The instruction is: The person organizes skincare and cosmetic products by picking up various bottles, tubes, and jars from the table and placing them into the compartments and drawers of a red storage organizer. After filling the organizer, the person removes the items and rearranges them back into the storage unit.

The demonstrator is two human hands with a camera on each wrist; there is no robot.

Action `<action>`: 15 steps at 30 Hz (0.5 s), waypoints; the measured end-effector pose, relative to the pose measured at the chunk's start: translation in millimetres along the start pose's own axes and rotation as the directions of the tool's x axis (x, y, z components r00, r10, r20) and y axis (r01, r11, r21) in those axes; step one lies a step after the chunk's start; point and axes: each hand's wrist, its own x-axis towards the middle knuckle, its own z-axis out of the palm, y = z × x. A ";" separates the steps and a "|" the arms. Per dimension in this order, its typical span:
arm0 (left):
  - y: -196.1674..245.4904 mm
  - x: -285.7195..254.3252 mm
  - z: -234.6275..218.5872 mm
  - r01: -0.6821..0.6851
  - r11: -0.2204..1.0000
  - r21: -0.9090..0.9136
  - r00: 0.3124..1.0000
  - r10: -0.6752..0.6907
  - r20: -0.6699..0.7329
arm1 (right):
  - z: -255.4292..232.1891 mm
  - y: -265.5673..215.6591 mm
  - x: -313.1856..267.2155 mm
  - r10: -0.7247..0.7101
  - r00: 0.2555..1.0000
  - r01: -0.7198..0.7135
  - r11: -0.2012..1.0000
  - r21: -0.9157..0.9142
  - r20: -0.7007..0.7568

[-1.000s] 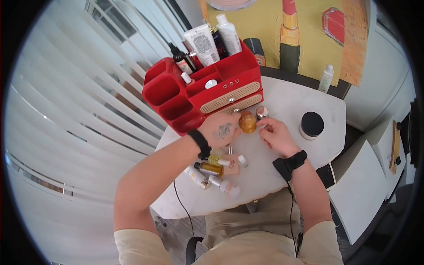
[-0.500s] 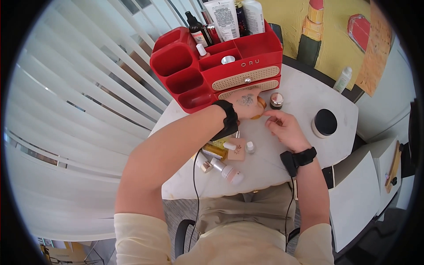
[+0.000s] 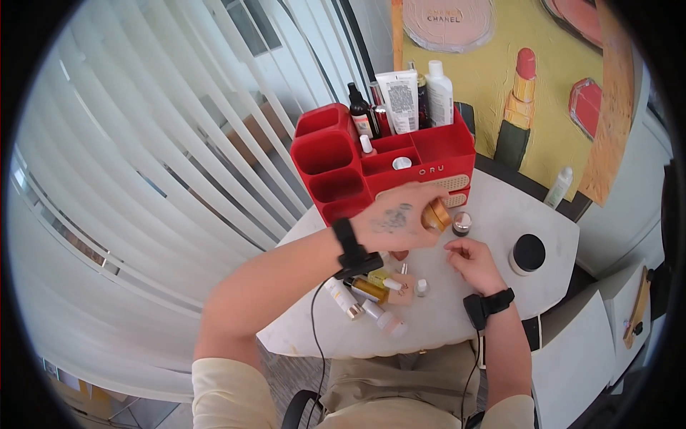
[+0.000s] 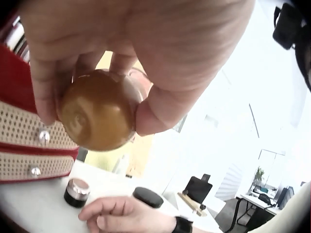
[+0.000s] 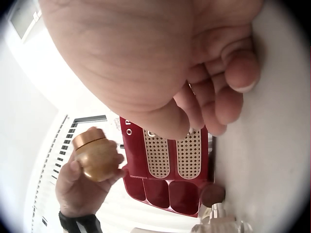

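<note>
The round amber jar (image 5: 99,160) with the copper-coloured cap (image 5: 88,138) is in the left hand (image 3: 396,218), held above the marble-look table (image 3: 514,214), in front of the red cosmetics organizer (image 3: 455,164). Thumb and fingers close around its belly from opposite sides; the right hand (image 3: 474,263), fingers loosely bent, holds nothing visible. The jar looks stiff and smooth (glass or hard plastic, I cannot tell), so probably slippery, fairly weighty for its size and liable to chip. Its widest part should give the surest hold; the cap alone seems riskier.
</note>
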 end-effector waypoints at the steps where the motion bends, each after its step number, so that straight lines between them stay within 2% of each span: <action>1: -6.8 -1.6 -10.1 -0.202 0.975 0.093 0.959 0.216 -0.182 | 0.3 -1.3 -0.7 0.017 1.000 -0.017 1.000 0.009 -0.001; 2: -9.5 -4.6 -22.6 -0.374 0.901 0.218 0.840 0.429 -0.331 | 0.7 -1.6 -0.9 0.034 0.999 -0.034 0.999 0.018 -0.003; 4: -13.7 -13.4 -56.9 -0.304 0.932 0.200 0.761 0.363 -0.537 | 2.0 1.3 -0.3 0.010 1.000 -0.010 1.000 0.021 -0.010; 6: -20.3 -21.7 -97.0 -0.081 0.967 0.241 0.712 0.225 -0.665 | 2.9 -0.3 -0.6 -0.015 1.000 0.016 1.000 0.023 -0.019; 7: -27.5 -21.9 -115.4 -0.027 0.982 0.189 0.686 0.156 -0.710 | 2.4 -4.1 -2.1 0.014 1.000 -0.013 0.999 0.035 -0.017; 8: -38.5 -20.5 -131.2 0.023 0.991 0.135 0.656 0.087 -0.750 | 2.6 -6.7 -2.5 0.042 0.999 -0.041 0.998 0.048 -0.016; 9: -51.9 -18.9 -143.6 0.020 0.990 0.142 0.653 0.095 -0.751 | 2.7 -6.0 -2.2 0.034 0.999 -0.033 0.998 0.050 -0.019; 11: -78.9 -13.1 -160.2 0.073 0.987 0.140 0.603 0.068 -0.795 | 1.8 -1.6 -0.6 0.032 0.999 -0.031 0.998 0.057 -0.016; 12: -90.1 -8.9 -165.2 0.064 0.987 0.147 0.601 0.080 -0.795 | 1.9 -0.1 0.3 0.023 0.999 -0.022 0.998 0.057 -0.024; 14: -103.9 0.4 -169.8 0.129 0.987 0.094 0.610 -0.004 -0.792 | 1.9 4.5 0.9 -0.015 1.000 0.016 0.999 0.050 -0.015; 15: -110.5 4.3 -168.9 0.164 0.979 0.119 0.607 -0.005 -0.795 | 1.7 5.5 1.4 -0.019 1.000 0.020 0.999 0.049 -0.022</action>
